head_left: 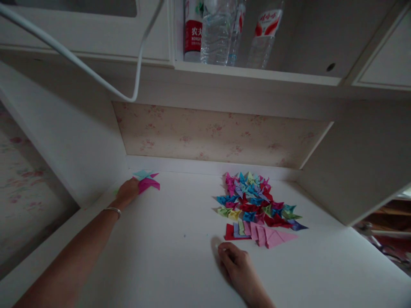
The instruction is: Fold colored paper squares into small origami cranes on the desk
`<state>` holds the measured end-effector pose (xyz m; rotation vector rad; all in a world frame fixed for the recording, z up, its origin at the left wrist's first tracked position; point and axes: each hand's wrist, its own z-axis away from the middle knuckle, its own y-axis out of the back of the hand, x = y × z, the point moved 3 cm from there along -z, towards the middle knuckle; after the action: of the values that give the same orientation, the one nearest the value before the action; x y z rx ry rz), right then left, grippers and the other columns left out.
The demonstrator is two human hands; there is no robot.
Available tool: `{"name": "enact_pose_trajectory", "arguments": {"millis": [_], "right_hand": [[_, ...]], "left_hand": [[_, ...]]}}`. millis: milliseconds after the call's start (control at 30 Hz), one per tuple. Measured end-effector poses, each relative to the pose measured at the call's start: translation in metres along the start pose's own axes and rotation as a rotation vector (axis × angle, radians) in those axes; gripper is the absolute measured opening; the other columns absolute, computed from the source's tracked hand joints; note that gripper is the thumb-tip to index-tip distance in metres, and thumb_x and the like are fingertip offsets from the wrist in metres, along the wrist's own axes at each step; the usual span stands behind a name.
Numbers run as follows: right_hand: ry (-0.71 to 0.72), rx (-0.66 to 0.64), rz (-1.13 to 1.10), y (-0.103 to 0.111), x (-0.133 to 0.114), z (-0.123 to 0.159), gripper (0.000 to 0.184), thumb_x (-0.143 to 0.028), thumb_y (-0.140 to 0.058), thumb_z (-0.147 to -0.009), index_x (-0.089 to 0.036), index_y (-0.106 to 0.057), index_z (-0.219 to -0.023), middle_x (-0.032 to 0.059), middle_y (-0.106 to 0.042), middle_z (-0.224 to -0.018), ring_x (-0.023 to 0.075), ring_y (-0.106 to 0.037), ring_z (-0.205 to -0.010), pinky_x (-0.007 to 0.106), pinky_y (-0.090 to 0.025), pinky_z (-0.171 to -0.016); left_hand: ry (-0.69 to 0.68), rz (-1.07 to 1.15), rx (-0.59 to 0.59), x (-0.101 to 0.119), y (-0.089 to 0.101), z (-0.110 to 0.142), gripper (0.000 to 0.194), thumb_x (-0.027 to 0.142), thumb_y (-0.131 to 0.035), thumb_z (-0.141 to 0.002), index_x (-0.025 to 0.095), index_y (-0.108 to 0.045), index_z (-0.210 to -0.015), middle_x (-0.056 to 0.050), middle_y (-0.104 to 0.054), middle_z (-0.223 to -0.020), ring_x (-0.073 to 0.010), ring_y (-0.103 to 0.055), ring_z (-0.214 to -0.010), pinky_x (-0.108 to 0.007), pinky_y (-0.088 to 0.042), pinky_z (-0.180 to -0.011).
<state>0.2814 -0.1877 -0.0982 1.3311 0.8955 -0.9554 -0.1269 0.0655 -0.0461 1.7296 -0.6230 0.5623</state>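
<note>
My left hand (127, 191), a thin bracelet on its wrist, reaches to the back left corner of the white desk (167, 248) and rests on a small stack of paper sheets (148, 181), pink with a light blue one on top. Its fingers are hidden under the paper. My right hand (233, 260) lies on the desk near the front with its fingers curled, just in front of a row of pink and red folded triangles (263, 234). Behind those lies a heap of several small folded paper pieces (253, 197) in many colours.
The desk sits in a white alcove with floral wallpaper (218, 134) at the back and side walls left and right. A shelf above holds plastic water bottles (218, 30). A white cable (96, 77) hangs at the upper left.
</note>
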Motion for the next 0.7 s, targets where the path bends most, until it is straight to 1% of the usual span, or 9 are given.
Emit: {"name": "enact_pose_trajectory", "arguments": {"millis": [100,233,300,367,433,533,567,633,700], "right_hand": [[0.024,0.017,0.029,0.001,-0.001,0.000,0.040,-0.052,-0.047,-0.086,-0.015,-0.063,-0.087,-0.0006,-0.054,-0.056,0.0117,-0.044,-0.048,0.022,-0.028,-0.044],[0.058,0.022,0.053,0.001,0.000,-0.001,0.037,-0.049,-0.047,-0.088,-0.016,-0.063,-0.085,-0.0010,-0.052,-0.056,0.0115,-0.044,-0.050,0.022,-0.029,-0.046],[0.069,0.025,0.054,0.001,0.001,-0.001,0.036,-0.048,-0.047,-0.088,-0.016,-0.063,-0.084,-0.0018,-0.050,-0.055,0.0112,-0.043,-0.049,0.022,-0.029,-0.045],[0.072,0.034,0.049,0.001,0.002,-0.001,0.037,-0.048,-0.047,-0.088,-0.016,-0.063,-0.084,-0.0021,-0.049,-0.054,0.0112,-0.043,-0.048,0.022,-0.029,-0.045],[0.068,0.039,0.042,0.000,0.001,0.000,0.038,-0.050,-0.047,-0.087,-0.016,-0.064,-0.084,-0.0015,-0.051,-0.054,0.0115,-0.043,-0.048,0.022,-0.030,-0.045],[0.043,0.042,0.047,0.001,-0.002,0.001,0.040,-0.053,-0.048,-0.085,-0.016,-0.064,-0.085,-0.0008,-0.053,-0.055,0.0120,-0.044,-0.047,0.022,-0.030,-0.044],[0.036,0.039,0.051,0.001,-0.003,0.001,0.040,-0.053,-0.049,-0.085,-0.016,-0.064,-0.085,-0.0006,-0.054,-0.055,0.0120,-0.044,-0.047,0.022,-0.029,-0.044],[0.037,0.031,0.054,0.001,-0.004,0.002,0.037,-0.051,-0.049,-0.085,-0.017,-0.064,-0.084,-0.0009,-0.054,-0.055,0.0119,-0.044,-0.048,0.022,-0.029,-0.044],[0.050,0.028,0.055,0.000,-0.004,0.003,0.035,-0.049,-0.049,-0.086,-0.017,-0.063,-0.082,-0.0014,-0.053,-0.055,0.0116,-0.044,-0.048,0.021,-0.029,-0.045]], "left_hand": [[0.019,-0.074,0.072,0.011,0.014,0.002,0.014,0.026,-0.061,-0.072,0.019,-0.060,-0.060,-0.009,-0.067,-0.082,-0.0280,-0.058,-0.101,-0.034,-0.042,-0.087],[0.043,-0.072,0.168,0.025,0.030,0.005,0.008,0.021,-0.055,-0.075,0.017,-0.062,-0.074,-0.010,-0.065,-0.093,-0.0277,-0.057,-0.103,-0.033,-0.043,-0.085],[0.074,-0.012,0.188,0.033,0.033,0.010,0.015,0.022,-0.052,-0.078,0.015,-0.061,-0.087,-0.008,-0.064,-0.096,-0.0248,-0.060,-0.094,-0.031,-0.046,-0.078],[0.115,0.116,0.179,0.040,0.033,0.017,0.024,0.025,-0.051,-0.080,0.013,-0.057,-0.100,-0.008,-0.063,-0.100,-0.0190,-0.062,-0.079,-0.028,-0.048,-0.068],[0.144,0.262,0.157,0.049,0.028,0.028,0.032,0.028,-0.053,-0.080,0.012,-0.054,-0.107,-0.010,-0.061,-0.105,-0.0148,-0.062,-0.072,-0.026,-0.049,-0.063],[0.143,0.436,0.086,0.066,0.015,0.053,0.033,0.032,-0.059,-0.074,0.012,-0.058,-0.100,-0.009,-0.063,-0.102,-0.0162,-0.064,-0.079,-0.027,-0.053,-0.067],[0.145,0.509,0.042,0.073,0.009,0.063,0.031,0.033,-0.061,-0.072,0.013,-0.060,-0.096,-0.008,-0.065,-0.100,-0.0175,-0.064,-0.083,-0.029,-0.054,-0.071],[0.180,0.744,-0.079,0.085,-0.006,0.086,0.030,0.034,-0.067,-0.067,0.014,-0.064,-0.090,-0.008,-0.067,-0.100,-0.0199,-0.063,-0.091,-0.031,-0.053,-0.079],[0.203,0.882,-0.179,0.095,-0.022,0.109,0.029,0.033,-0.071,-0.065,0.016,-0.067,-0.089,-0.008,-0.065,-0.111,-0.0210,-0.061,-0.099,-0.032,-0.052,-0.085]]}}
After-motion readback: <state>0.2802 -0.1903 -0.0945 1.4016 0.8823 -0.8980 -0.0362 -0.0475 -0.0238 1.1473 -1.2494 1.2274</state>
